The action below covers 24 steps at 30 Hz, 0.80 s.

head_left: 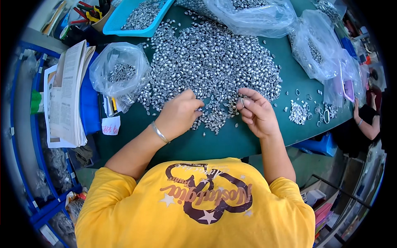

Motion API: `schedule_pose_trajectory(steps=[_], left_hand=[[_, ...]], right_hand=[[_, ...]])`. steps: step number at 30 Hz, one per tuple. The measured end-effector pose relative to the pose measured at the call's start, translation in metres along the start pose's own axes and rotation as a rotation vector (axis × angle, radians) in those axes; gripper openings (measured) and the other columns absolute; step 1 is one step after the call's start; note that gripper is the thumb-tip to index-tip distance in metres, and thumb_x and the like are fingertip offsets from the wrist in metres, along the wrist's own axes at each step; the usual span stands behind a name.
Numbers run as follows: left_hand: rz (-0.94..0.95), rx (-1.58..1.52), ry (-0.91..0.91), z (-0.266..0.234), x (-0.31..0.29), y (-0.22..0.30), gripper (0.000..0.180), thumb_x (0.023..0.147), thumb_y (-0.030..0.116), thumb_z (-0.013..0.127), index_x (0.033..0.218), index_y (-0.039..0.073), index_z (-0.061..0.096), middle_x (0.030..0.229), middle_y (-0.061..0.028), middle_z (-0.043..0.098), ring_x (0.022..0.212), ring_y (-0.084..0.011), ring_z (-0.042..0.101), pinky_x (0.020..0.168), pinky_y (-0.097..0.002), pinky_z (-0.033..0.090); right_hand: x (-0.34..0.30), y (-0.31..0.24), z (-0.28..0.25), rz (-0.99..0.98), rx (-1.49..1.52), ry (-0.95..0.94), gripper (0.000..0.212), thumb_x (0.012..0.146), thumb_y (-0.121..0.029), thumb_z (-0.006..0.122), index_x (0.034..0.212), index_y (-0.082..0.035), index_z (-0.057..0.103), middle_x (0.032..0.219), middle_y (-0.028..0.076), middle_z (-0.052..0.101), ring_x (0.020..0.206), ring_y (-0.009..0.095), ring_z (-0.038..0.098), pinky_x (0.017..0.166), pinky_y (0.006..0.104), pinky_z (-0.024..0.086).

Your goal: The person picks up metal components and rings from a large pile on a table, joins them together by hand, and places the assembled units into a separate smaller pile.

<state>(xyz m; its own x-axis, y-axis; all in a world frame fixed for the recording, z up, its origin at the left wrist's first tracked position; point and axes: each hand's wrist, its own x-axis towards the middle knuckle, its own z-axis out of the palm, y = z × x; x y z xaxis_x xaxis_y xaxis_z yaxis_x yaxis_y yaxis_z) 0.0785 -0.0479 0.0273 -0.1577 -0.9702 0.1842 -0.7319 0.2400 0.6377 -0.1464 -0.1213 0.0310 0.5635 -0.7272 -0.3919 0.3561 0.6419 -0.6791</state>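
Note:
A wide heap of small silver metal pieces [206, 62], rounded and cup-like, is spread over the green table. At the near edge of the heap, my left hand [180, 113] is closed with its fingertips pinched together, a silver bangle on its wrist. Whatever lies between those fingertips is too small and hidden to name. To the right, my right hand [260, 113] pinches a small silver metal piece [242, 102] between thumb and fingers, just above the table. Between both hands lies a smaller cluster of the same pieces [215, 118].
A turquoise basket [153, 32] and clear plastic bags [256, 22] of metal pieces stand at the back. Left are another bag [120, 70] and stacked papers [68, 91]. Rings and flat pieces [298, 112] lie at right. Another person's arm [367, 126] shows far right.

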Motion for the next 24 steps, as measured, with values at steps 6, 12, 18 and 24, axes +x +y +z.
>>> schedule_pose_trajectory(steps=[6, 12, 18, 24], left_hand=[[0.042, 0.032, -0.033, 0.004, 0.003, 0.002, 0.009, 0.069, -0.001, 0.063, 0.076, 0.002, 0.058, 0.074, -0.0099, 0.048, 0.071, -0.0268, 0.054, 0.062, -0.0332, 0.045], [-0.08, -0.159, 0.001, 0.001, 0.004, 0.006, 0.007, 0.074, -0.002, 0.06, 0.077, 0.001, 0.055, 0.075, -0.0082, 0.051, 0.066, -0.0188, 0.053, 0.059, -0.0271, 0.043], [-0.577, -0.858, -0.148, 0.005, 0.008, 0.017, 0.007, 0.082, 0.001, 0.055, 0.087, 0.0, 0.06, 0.08, -0.006, 0.062, 0.058, -0.0058, 0.052, 0.05, -0.0179, 0.042], [-0.818, -1.388, -0.109, 0.014, 0.0, 0.021, 0.013, 0.084, 0.001, 0.053, 0.097, -0.001, 0.055, 0.086, -0.0086, 0.061, 0.064, -0.0106, 0.057, 0.053, -0.0179, 0.045]], right_hand=[[-0.008, -0.009, -0.028, -0.088, 0.164, -0.036, 0.014, 0.081, 0.001, 0.049, 0.093, -0.003, 0.055, 0.081, 0.012, 0.06, 0.052, 0.006, 0.042, 0.041, 0.0169, 0.034], [-0.026, -0.014, -0.044, -0.177, -0.006, 0.1, 0.009, 0.077, 0.001, 0.051, 0.084, -0.003, 0.055, 0.075, 0.011, 0.058, 0.053, 0.009, 0.044, 0.041, 0.0192, 0.035], [-0.031, 0.02, -0.008, -0.577, -1.48, 0.159, 0.017, 0.078, -0.007, 0.055, 0.094, -0.002, 0.058, 0.082, 0.018, 0.062, 0.077, 0.032, 0.061, 0.066, 0.0349, 0.049], [-0.031, -0.002, -0.018, -0.489, -1.321, 0.456, 0.006, 0.077, -0.006, 0.058, 0.081, -0.002, 0.06, 0.069, 0.015, 0.06, 0.059, 0.027, 0.06, 0.056, 0.033, 0.047]])
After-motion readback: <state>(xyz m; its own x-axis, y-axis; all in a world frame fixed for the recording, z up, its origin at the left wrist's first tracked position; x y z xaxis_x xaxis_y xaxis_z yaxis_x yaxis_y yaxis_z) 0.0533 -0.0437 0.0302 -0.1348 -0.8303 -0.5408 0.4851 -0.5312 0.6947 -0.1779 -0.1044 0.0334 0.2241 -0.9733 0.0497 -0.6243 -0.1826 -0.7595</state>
